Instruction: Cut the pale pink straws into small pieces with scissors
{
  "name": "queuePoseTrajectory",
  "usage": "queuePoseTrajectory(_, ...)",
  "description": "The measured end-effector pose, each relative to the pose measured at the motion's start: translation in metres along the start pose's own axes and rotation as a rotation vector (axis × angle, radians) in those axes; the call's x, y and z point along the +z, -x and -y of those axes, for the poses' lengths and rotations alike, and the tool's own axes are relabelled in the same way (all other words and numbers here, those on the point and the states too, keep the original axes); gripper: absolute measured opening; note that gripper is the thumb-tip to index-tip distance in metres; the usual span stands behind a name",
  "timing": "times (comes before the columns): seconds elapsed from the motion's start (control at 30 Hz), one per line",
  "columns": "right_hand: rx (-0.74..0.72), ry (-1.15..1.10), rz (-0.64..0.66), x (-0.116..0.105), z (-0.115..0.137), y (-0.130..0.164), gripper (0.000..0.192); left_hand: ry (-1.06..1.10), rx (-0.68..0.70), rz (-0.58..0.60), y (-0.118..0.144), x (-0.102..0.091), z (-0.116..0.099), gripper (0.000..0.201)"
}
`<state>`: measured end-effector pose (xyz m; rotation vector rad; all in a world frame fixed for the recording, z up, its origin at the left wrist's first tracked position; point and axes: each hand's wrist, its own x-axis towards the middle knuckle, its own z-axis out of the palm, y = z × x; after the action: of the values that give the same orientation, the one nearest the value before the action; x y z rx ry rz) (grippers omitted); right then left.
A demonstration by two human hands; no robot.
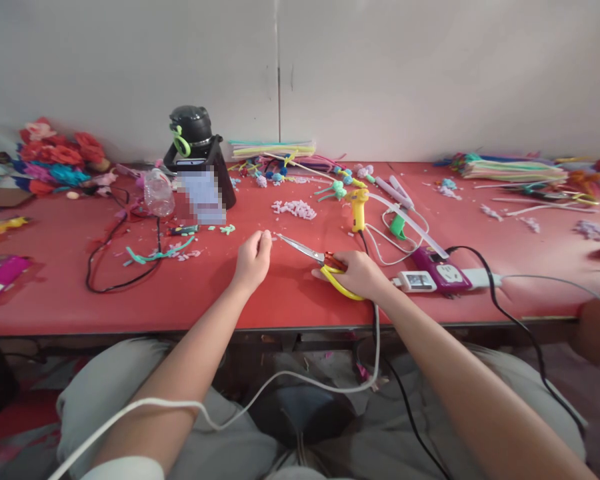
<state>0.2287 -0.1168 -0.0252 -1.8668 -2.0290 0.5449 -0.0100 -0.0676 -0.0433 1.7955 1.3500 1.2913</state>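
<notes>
Scissors and a pinched scrap on the red counter (55,293)

The right hand (361,272) grips yellow-handled metal scissors (325,263), blades pointing to ten o'clock at the left hand (253,259), whose fingers are closed as if pinching something too small to tell. A yellow plastic glue gun (357,208) stands at twelve o'clock.
</notes>
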Motion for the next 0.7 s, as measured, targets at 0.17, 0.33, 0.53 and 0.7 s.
queuePoseTrajectory(0.17,-0.003,0.008,0.003,-0.0003,-0.0001,0.0011,0.058,0.043,-0.011,-0.011,-0.0006,0.0006,0.0037,0.041)
queuePoseTrajectory(0.33,-0.010,-0.001,0.011,-0.0007,-0.0012,0.0006,0.058,0.035,-0.009,-0.002,-0.0001,0.0008,0.0016,0.042)
queuePoseTrajectory(0.53,-0.004,0.006,0.012,-0.0013,0.0000,0.0002,0.061,0.007,0.005,-0.001,0.0004,0.0005,-0.0014,0.041)
queuePoseTrajectory(0.7,-0.016,0.012,0.001,0.0007,-0.0025,-0.0022,0.063,-0.004,0.010,0.004,-0.0004,0.0002,-0.0001,0.041)
